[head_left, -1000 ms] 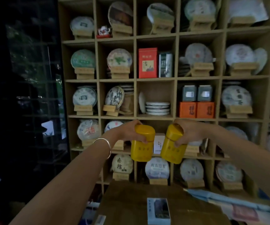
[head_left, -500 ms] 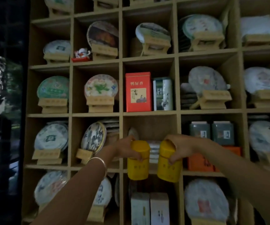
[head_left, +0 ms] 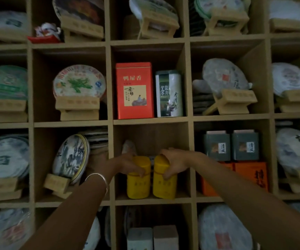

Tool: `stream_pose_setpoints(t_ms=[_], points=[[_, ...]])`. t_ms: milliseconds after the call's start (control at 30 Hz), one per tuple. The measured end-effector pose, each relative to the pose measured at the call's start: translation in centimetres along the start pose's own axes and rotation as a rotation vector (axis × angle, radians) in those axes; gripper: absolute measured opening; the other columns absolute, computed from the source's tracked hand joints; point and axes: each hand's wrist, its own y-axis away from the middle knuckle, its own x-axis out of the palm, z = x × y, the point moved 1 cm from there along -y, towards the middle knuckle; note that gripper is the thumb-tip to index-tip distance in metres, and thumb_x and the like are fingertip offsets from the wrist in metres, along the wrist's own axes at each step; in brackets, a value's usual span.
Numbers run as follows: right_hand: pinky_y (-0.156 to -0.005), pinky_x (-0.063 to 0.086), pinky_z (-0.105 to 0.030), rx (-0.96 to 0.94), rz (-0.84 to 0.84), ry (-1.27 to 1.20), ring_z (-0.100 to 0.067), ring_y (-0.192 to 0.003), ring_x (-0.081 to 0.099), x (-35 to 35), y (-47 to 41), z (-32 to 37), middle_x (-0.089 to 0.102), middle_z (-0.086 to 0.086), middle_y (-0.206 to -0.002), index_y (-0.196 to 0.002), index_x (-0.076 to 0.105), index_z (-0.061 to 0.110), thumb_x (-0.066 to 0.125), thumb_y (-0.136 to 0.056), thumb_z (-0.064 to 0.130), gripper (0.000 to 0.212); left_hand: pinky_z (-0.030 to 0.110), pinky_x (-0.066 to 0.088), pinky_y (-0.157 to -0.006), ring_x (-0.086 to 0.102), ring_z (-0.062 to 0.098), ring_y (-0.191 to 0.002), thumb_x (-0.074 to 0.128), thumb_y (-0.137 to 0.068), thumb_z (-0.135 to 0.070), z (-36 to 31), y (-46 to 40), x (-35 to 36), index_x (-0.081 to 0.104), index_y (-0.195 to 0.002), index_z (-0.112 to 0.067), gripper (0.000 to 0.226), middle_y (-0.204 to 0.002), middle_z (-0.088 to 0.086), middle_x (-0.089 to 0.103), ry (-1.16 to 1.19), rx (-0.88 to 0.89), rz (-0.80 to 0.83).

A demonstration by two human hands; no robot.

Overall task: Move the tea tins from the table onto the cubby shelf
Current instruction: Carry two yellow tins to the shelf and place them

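Observation:
Two yellow tea tins stand side by side at the front of a middle cubby of the wooden cubby shelf (head_left: 110, 159). My left hand (head_left: 127, 164) grips the lid of the left yellow tin (head_left: 138, 184). My right hand (head_left: 174, 162) grips the lid of the right yellow tin (head_left: 164, 186), which leans slightly. Both tins' bases are at the cubby floor (head_left: 152, 200). Behind them a stack of tea cakes is mostly hidden.
The cubby above holds a red tea tin (head_left: 134, 91) and a green-white tin (head_left: 169, 93). Two grey boxes (head_left: 231, 145) on orange boxes (head_left: 250, 175) fill the right cubby. Tea cakes on wooden stands (head_left: 77, 108) occupy the other cubbies. Two white boxes (head_left: 152, 238) stand below.
The view has closed in on the shelf. Both hands have carried the yellow tins forward into the middle cubby, down to its floor.

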Motion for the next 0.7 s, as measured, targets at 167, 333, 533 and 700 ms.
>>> stream_pose_setpoints(t_ms=[167, 333, 533, 700], points=[[-0.083, 0.052, -0.033, -0.009, 0.06, -0.073, -0.017, -0.105, 0.049, 0.8, -2.0, 0.3, 0.044, 0.004, -0.118, -0.14, 0.033, 0.026, 0.081, -0.066, 0.039, 0.089, 0.031, 0.045, -0.092, 0.034, 0.029, -0.135, 0.08, -0.061, -0.043, 0.1, -1.1, -0.3, 0.008, -0.151, -0.014, 0.118, -0.154, 0.01, 0.024, -0.019, -0.037, 0.075], [-0.078, 0.043, -0.026, -0.025, 0.045, -0.125, -0.011, -0.097, 0.049, 1.9, -3.6, 1.0, 0.049, 0.012, -0.106, -0.139, 0.035, 0.028, 0.077, -0.066, 0.042, 0.085, 0.035, 0.048, -0.091, 0.046, 0.029, -0.123, 0.073, -0.066, -0.043, -1.0, -0.6, -1.2, 0.038, -0.139, -0.012, 0.087, -0.141, 0.011, 0.043, -0.354, 0.008, 0.077], [-0.105, 0.036, -0.033, 0.009, -0.077, -0.13, -0.025, -0.131, 0.032, 2.6, -3.1, 0.9, 0.032, -0.005, -0.142, -0.148, 0.017, 0.031, 0.077, -0.055, 0.063, 0.115, 0.041, 0.047, -0.096, 0.049, 0.03, -0.122, 0.081, -0.066, -0.038, -1.9, 0.5, -1.6, 0.038, -0.138, -0.013, 0.088, -0.139, 0.011, 0.047, -0.511, 0.301, -0.006], [-0.099, 0.047, -0.042, 0.056, -0.131, -0.135, -0.023, -0.118, 0.045, 3.2, -1.1, -0.3, 0.037, -0.003, -0.131, -0.143, 0.023, 0.03, 0.082, -0.057, 0.055, 0.107, 0.034, 0.048, -0.085, 0.052, 0.027, -0.113, 0.082, -0.067, -0.038, -0.9, 1.6, -1.7, 0.046, -0.131, -0.012, 0.078, -0.13, 0.011, 0.053, -0.617, 0.317, -0.08]])
